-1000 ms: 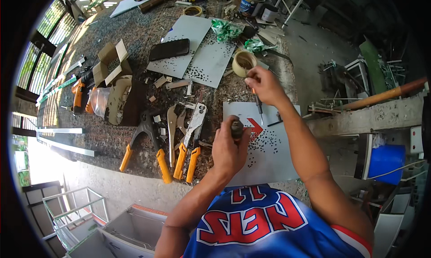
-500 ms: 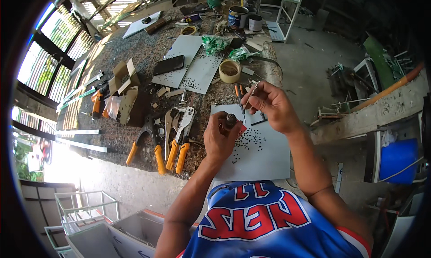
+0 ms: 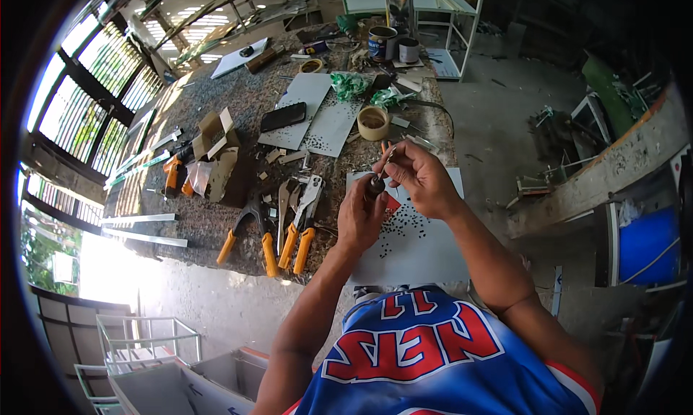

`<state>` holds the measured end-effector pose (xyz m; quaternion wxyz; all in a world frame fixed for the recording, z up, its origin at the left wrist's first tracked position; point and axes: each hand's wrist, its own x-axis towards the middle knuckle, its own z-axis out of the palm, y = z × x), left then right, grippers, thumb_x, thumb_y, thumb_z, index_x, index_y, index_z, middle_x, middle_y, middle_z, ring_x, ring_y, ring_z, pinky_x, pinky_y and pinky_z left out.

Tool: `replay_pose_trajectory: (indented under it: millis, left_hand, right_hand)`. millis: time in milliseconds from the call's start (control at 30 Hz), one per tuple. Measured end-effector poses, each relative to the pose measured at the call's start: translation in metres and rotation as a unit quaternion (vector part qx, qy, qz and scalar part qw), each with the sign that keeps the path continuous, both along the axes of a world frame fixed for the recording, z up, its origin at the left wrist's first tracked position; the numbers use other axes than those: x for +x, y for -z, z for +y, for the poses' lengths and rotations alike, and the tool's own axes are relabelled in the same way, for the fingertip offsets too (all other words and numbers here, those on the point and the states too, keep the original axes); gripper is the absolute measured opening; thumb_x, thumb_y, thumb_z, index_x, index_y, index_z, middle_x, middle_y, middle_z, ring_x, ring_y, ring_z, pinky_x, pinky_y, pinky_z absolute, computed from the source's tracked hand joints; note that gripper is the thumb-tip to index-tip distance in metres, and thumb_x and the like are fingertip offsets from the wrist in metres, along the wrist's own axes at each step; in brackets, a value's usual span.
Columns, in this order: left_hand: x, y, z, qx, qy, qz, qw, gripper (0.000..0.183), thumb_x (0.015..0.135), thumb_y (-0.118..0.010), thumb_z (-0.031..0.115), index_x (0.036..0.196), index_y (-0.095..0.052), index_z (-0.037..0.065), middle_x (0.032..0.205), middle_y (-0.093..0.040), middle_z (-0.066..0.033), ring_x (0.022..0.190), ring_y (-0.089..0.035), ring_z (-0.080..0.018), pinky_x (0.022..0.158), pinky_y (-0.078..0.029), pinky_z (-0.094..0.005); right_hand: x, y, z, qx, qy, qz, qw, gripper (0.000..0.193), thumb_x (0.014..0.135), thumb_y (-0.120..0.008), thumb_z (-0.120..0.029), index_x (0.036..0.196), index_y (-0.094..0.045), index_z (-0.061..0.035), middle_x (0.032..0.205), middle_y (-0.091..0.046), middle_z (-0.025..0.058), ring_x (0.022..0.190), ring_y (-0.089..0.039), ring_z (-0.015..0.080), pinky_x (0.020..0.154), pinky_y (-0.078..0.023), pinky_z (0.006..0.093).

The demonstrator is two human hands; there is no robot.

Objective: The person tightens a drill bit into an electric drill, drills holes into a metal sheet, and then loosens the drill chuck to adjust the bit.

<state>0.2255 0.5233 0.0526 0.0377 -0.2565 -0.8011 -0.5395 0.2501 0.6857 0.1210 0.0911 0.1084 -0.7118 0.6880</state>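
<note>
My left hand (image 3: 361, 216) is closed around a small dark object with a round end (image 3: 375, 184); its kind cannot be made out. Just above, my right hand (image 3: 422, 182) pinches a thin brownish piece (image 3: 388, 161) between thumb and fingers. The lower tip of this piece meets or nearly meets the dark round end. Beneath both hands lies a pale grey sheet (image 3: 433, 260) scattered with small black bits (image 3: 404, 223). A red piece (image 3: 392, 202) shows beside the left fingers.
Orange-handled pliers (image 3: 303, 245) and similar hand tools lie left on the workbench (image 3: 180, 231). Farther back are a tape roll (image 3: 373, 123), a black phone (image 3: 283, 117), grey sheets (image 3: 336, 130), an opened cardboard box (image 3: 216, 151), an orange-black drill (image 3: 173, 173) and cans (image 3: 381, 44).
My right hand has come down and left, bringing the thin piece to the dark object in my left hand. The view has shifted slightly.
</note>
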Motion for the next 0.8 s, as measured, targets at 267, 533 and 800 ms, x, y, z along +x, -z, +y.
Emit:
replay_pose_trajectory:
  millis: [267,533,800]
  left_hand:
    - [-0.001,-0.018,0.001,0.073,0.013,-0.014,0.997,0.039,0.085,-0.067,0.008,0.120,-0.052,0.000,0.087,-0.066,-0.0130,0.068,-0.063,-0.0169,0.063,-0.051,-0.0296]
    - [-0.008,-0.009,0.000,0.071,0.005,-0.062,0.996,0.041,0.084,-0.073,0.012,0.116,-0.051,0.000,0.093,-0.065,-0.0170,0.072,-0.068,-0.0245,0.062,-0.053,-0.0345]
    - [-0.017,-0.010,-0.003,0.113,0.034,0.034,0.992,0.037,0.080,-0.078,0.017,0.099,-0.054,-0.004,0.090,-0.057,-0.0176,0.068,-0.065,-0.0318,0.057,-0.049,-0.0386]
  right_hand:
    - [0.004,-0.002,-0.013,0.074,0.082,0.017,0.994,0.014,0.101,-0.052,-0.016,0.108,-0.053,-0.0040,0.101,-0.068,0.0038,0.091,-0.061,0.0075,0.073,-0.052,0.0242]
    - [0.006,-0.007,-0.025,0.072,0.112,-0.013,0.991,0.015,0.101,-0.051,-0.015,0.110,-0.052,-0.0032,0.100,-0.067,0.0055,0.090,-0.062,0.0092,0.070,-0.054,0.0235]
    - [0.003,-0.012,-0.033,0.101,0.132,-0.008,0.986,0.016,0.101,-0.052,-0.014,0.111,-0.051,-0.0026,0.099,-0.068,0.0070,0.088,-0.063,0.0094,0.069,-0.054,0.0238]
